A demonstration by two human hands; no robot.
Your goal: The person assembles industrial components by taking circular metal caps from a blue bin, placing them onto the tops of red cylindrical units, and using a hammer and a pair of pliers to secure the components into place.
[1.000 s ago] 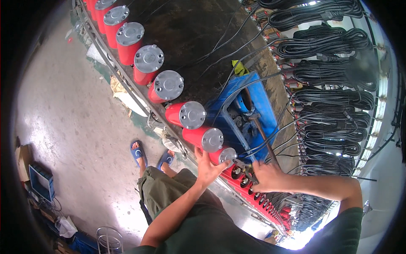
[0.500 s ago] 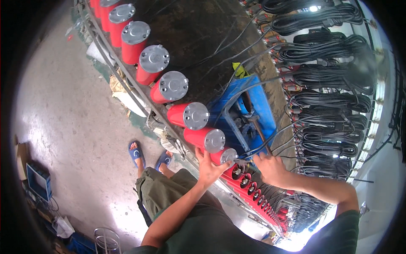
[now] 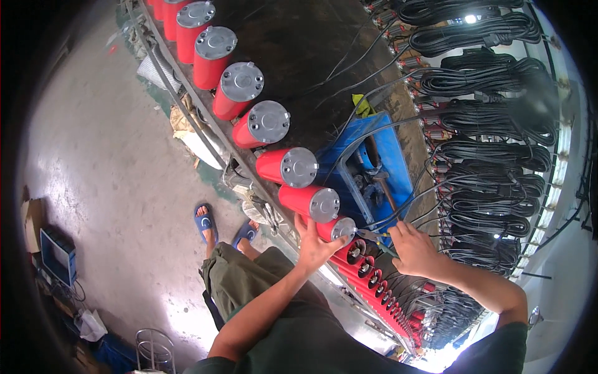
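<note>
My left hand (image 3: 314, 248) is around a red cylinder (image 3: 326, 230) with a grey metal end cap (image 3: 344, 230), thumb on one side and fingers on the other. In my right hand (image 3: 412, 249) is a pair of pliers (image 3: 370, 235) with greenish-yellow handles, its metal jaws at the edge of that cap. Whether the jaws grip anything is too small to tell. Farther up the row stand more capped red cylinders (image 3: 297, 167). Nearer me, several red cylinders (image 3: 365, 267) have open ends with dark insides showing.
A blue bin (image 3: 389, 146) holding a hammer (image 3: 386, 190) and dark parts stands on the dark bench (image 3: 293, 56) beyond the row. Bundled black cables (image 3: 492, 115) hang along the right, some trailing across the bench. A yellow cloth (image 3: 362, 105) lies by the bin.
The view has shifted slightly, moving the row right and down in the picture. My right hand has turned, and the pliers now show more plainly beside the cap. My left hand keeps its hold.
</note>
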